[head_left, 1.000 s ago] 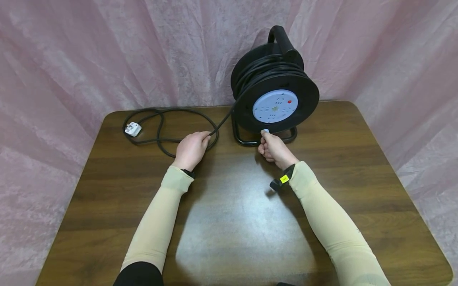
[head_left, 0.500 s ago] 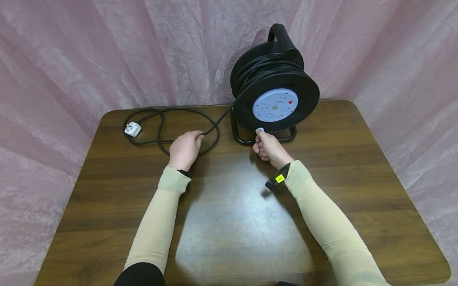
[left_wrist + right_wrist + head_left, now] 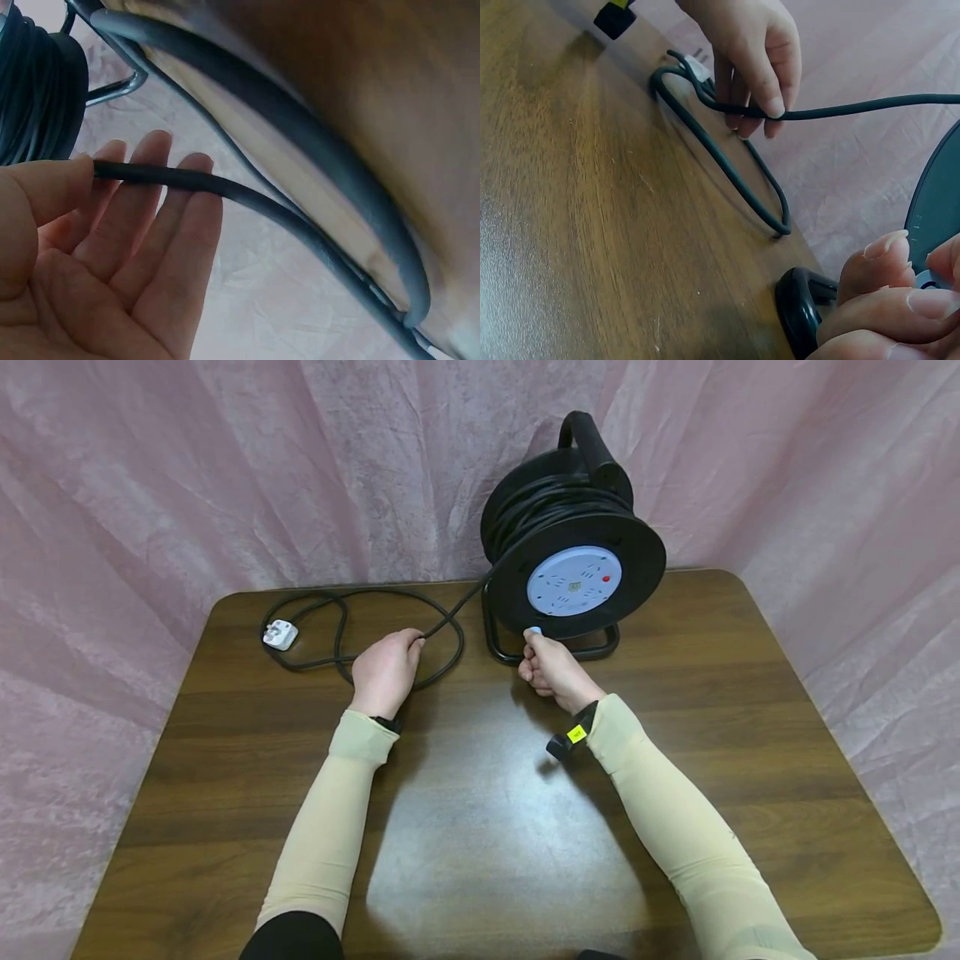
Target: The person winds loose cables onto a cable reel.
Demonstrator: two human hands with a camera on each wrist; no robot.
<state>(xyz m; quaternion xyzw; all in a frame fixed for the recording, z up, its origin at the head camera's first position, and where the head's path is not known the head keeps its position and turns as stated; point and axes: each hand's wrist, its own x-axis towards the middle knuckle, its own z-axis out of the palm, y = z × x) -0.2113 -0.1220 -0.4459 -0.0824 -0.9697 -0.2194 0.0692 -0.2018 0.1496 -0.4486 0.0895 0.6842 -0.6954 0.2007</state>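
Note:
At the back of the table stands a black cable reel (image 3: 637, 556) with a pale socket plate (image 3: 573, 581) and a red button. My right hand (image 3: 555, 668) pinches a small pale knob (image 3: 534, 630) low on the reel's front disc; in the right wrist view the knob (image 3: 928, 279) is partly hidden by the fingers. My left hand (image 3: 384, 672) holds the black cable (image 3: 465, 602) left of the reel. In the left wrist view, the thumb presses the cable (image 3: 292, 217) against the fingers. A white plug (image 3: 280, 634) lies at the cable's end on the left.
Loose loops of cable (image 3: 360, 592) lie on the wooden table (image 3: 487, 827) at the back left. The reel's tubular black stand (image 3: 600, 652) rests on the tabletop below the disc. A pink curtain (image 3: 262, 468) hangs close behind the table.
My right hand and the knob have moved left along the disc's lower edge, and the socket plate has turned slightly clockwise. My left hand has shifted a little left.

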